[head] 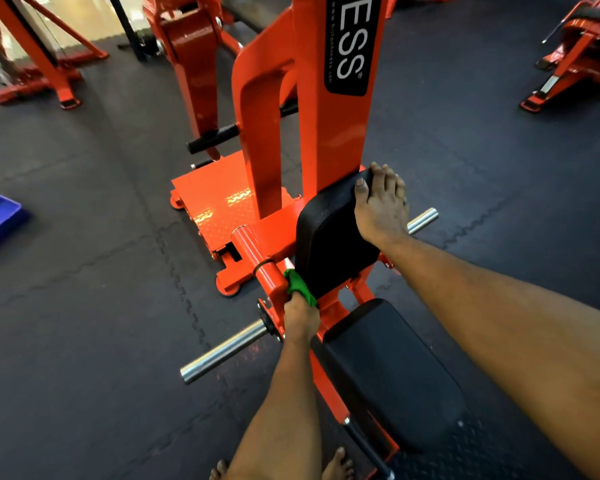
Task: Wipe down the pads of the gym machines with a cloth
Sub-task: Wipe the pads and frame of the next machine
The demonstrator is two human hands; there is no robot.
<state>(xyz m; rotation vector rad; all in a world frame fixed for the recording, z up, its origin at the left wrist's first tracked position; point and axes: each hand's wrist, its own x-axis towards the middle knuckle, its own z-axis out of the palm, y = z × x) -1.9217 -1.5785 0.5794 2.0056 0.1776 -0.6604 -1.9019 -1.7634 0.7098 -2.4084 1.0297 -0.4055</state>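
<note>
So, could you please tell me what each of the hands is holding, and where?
The left hand grips the bunched green cloth by its near end, beside the upright pad. The right hand grips the top corner of that pad.

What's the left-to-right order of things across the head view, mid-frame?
Blue tray → long chrome bar → green cloth → upright black pad → right hand → short chrome bar → second orange machine.

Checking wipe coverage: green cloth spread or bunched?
Bunched: the green cloth is a wad held in the left hand, at the upright pad's lower edge.
</note>
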